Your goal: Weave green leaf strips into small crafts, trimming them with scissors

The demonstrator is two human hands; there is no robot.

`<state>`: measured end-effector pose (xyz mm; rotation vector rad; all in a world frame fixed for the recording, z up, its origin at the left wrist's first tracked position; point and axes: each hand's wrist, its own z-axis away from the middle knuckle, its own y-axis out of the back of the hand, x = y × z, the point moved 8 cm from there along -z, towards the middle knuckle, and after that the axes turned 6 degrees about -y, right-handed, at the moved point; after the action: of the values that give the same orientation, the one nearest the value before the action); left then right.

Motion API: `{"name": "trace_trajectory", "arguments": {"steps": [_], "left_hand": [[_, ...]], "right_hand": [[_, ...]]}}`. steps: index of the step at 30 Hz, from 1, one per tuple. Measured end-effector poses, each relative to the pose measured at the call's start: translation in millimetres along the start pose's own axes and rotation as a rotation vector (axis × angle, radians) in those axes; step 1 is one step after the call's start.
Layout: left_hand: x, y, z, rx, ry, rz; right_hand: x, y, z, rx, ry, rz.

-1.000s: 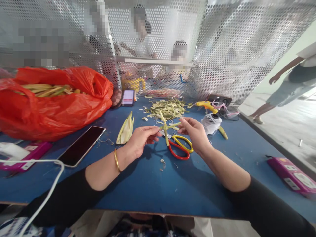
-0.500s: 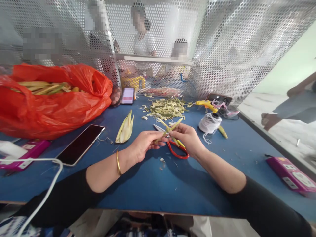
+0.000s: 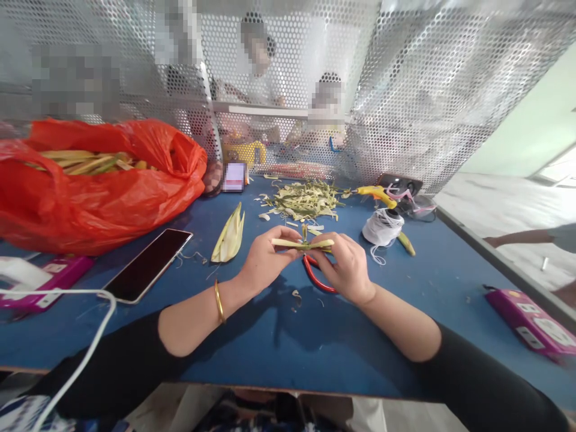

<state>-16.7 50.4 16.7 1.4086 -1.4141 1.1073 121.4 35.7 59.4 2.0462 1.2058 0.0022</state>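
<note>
Between my hands a small piece of pale green husk strips (image 3: 306, 245) crosses at its middle, with one bit standing up. My left hand (image 3: 270, 255) pinches its left end between thumb and fingers. The right end is pinched by my right hand (image 3: 346, 264). Beneath them lie red-handled scissors (image 3: 315, 277), their blades mostly hidden by my hands. Left of my left hand a pale corn husk (image 3: 228, 237) rests on the blue table (image 3: 270, 348). Beyond my hands is a heap of husk scraps (image 3: 308, 200).
At left stand a red plastic bag (image 3: 112, 210) of husks, a phone (image 3: 146, 264) and a purple box (image 3: 67, 276). To the right are white thread (image 3: 382, 228), a yellow glue gun (image 3: 378, 193) and another purple box (image 3: 533, 321). A perforated metal screen (image 3: 288, 72) borders the back; people are behind it.
The husk piece has been turned so its ends now lie level between both hands. My left fingers have risen to its left end. The person at right has shifted.
</note>
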Motion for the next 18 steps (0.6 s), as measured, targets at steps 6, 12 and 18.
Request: {"name": "trace_trajectory", "arguments": {"steps": [6, 12, 18], "left_hand": [[19, -0.4, 4, -0.011, -0.131, -0.115], [24, -0.1, 6, -0.014, -0.159, -0.124], [6, -8.1, 1, -0.082, 0.019, 0.133]], "right_hand": [[-4, 1, 0, -0.007, 0.041, 0.056], [-3, 1, -1, 0.005, 0.028, 0.022], [27, -17, -8, -0.215, -0.334, -0.467]]}}
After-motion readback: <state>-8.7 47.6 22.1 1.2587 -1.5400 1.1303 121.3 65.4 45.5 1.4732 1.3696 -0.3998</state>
